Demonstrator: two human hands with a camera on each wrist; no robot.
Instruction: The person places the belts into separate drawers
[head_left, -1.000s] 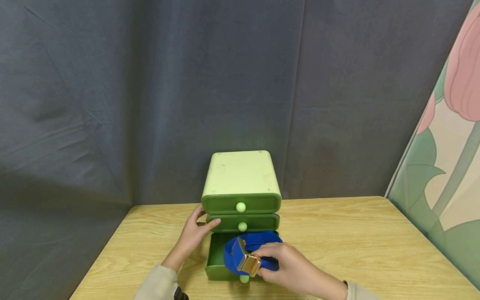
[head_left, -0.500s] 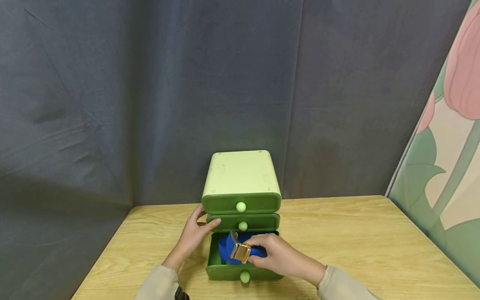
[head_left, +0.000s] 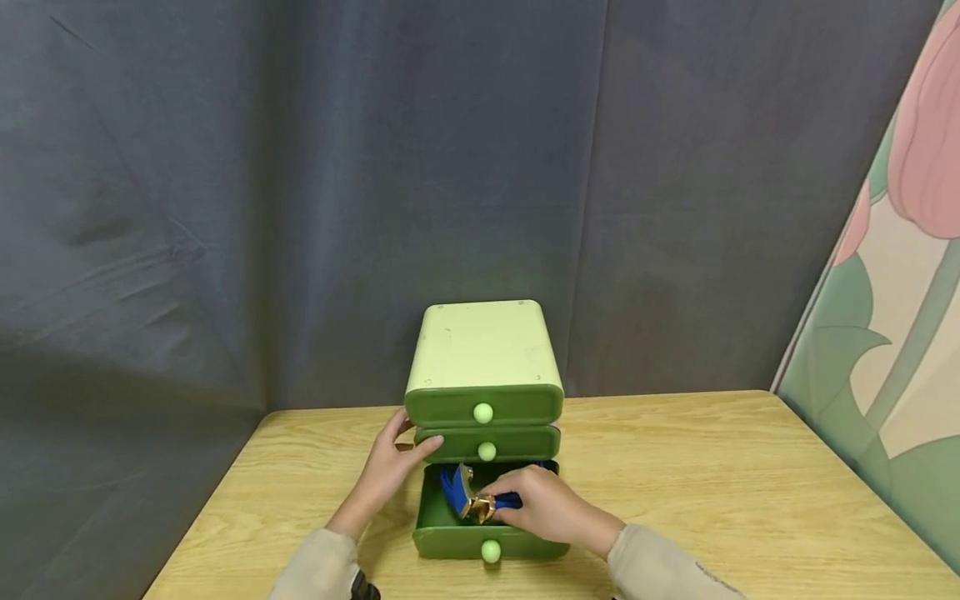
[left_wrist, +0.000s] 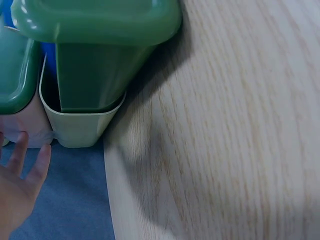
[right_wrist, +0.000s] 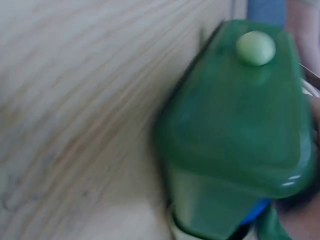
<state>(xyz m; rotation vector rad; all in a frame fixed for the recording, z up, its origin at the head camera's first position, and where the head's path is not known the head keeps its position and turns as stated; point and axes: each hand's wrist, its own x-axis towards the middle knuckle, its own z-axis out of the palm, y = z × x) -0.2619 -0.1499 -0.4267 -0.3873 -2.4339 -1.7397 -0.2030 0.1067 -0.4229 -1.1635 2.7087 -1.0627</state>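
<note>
A small chest of drawers (head_left: 483, 346) with a pale green top and dark green fronts stands on the table. Its bottom drawer (head_left: 450, 543) is pulled out. Inside that drawer, my right hand (head_left: 547, 504) pinches a blue belt (head_left: 461, 492) near its gold buckle (head_left: 480, 507); the rest of the belt is partly hidden behind the hand. My left hand (head_left: 386, 471) rests against the chest's left side, thumb on the middle drawer front (head_left: 457, 447). Extended fingers (left_wrist: 40, 167) touch the pale side in the left wrist view. Bottom drawer front (right_wrist: 235, 120) fills much of the right wrist view.
The chest stands on a light wooden table (head_left: 675, 467). Behind it hangs a dark grey curtain (head_left: 450, 167). At the right is a panel with painted tulips (head_left: 885, 333).
My right hand has moved left and inward, lowering the belt and buckle into the bottom drawer. My left hand has stayed at the chest's side.
</note>
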